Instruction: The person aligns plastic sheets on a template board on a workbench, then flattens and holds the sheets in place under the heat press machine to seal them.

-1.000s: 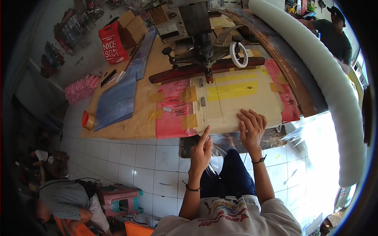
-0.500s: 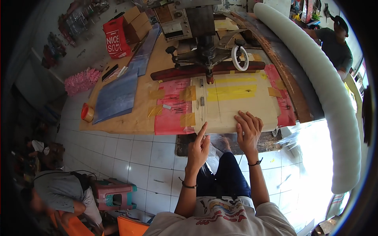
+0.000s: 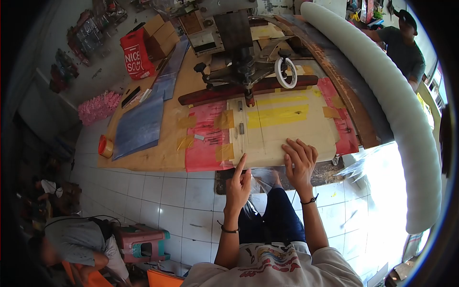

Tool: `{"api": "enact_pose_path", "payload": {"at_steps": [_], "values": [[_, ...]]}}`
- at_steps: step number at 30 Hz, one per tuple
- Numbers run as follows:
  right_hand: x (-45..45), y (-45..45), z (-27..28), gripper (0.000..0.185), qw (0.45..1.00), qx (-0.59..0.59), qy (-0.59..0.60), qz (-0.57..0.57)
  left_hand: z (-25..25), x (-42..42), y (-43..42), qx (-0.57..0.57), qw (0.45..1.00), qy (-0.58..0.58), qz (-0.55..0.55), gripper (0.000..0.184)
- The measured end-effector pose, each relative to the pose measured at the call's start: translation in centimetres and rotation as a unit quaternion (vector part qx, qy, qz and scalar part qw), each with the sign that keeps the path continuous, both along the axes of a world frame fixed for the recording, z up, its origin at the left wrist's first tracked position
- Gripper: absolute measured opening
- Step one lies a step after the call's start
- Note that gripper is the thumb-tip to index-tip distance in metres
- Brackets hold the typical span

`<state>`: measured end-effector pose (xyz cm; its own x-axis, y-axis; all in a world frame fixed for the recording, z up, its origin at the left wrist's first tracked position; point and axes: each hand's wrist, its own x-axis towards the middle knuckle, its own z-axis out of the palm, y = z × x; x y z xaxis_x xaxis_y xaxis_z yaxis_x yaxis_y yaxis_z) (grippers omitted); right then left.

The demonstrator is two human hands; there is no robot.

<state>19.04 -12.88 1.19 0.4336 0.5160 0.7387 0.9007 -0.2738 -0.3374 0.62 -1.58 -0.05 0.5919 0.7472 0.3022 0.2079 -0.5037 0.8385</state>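
Note:
My left hand (image 3: 238, 187) is at the front edge of a cream board (image 3: 275, 146), its index finger stretched out onto the board near the left side and its thumb apart. Flat on the board's right front part lies my right hand (image 3: 299, 161), fingers spread. Yellow tape strips (image 3: 277, 115) cross the board, and a small grey metal piece (image 3: 242, 129) sits by its left edge. Red sheet (image 3: 206, 155) with brown tape flanks the board. Above its far side hangs a machine head (image 3: 245, 71) with a long dark red bar (image 3: 205, 97). Clear plastic film (image 3: 260, 178) shows below the edge.
A white padded roll (image 3: 382, 86) runs along the right. Blue sheets (image 3: 138, 125), a tape roll (image 3: 105, 146) and a red bag (image 3: 136, 55) are on the table's left. One person (image 3: 76, 239) bends near a stool (image 3: 143, 243); another person (image 3: 401, 50) stands at far right.
The view has shifted slightly, so the table and machine appear a little further left. Both hands stay at the board's front edge, with little movement against it.

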Motion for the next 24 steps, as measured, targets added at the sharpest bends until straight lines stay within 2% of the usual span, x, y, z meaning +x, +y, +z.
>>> {"api": "enact_pose_path", "payload": {"at_steps": [8, 12, 18, 24], "values": [[0.1, -0.1, -0.3, 0.023, 1.000, -0.002, -0.003, 0.005, -0.5, 0.5, 0.1, 0.000, 1.000, -0.002, 0.004, 0.055], [0.1, -0.1, 0.0, 0.022, 1.000, -0.004, 0.007, 0.003, -0.3, 0.5, -0.4, -0.049, 0.998, -0.028, -0.011, 0.052], [0.1, 0.1, -0.5, 0.023, 1.000, 0.002, -0.014, -0.006, -2.5, 0.8, 0.7, -0.056, 0.994, -0.083, -0.043, 0.053], [0.0, 0.2, -0.6, 0.023, 1.000, 0.005, -0.021, -0.018, -2.6, 0.8, 0.9, -0.036, 0.995, -0.077, -0.045, 0.052]]}}
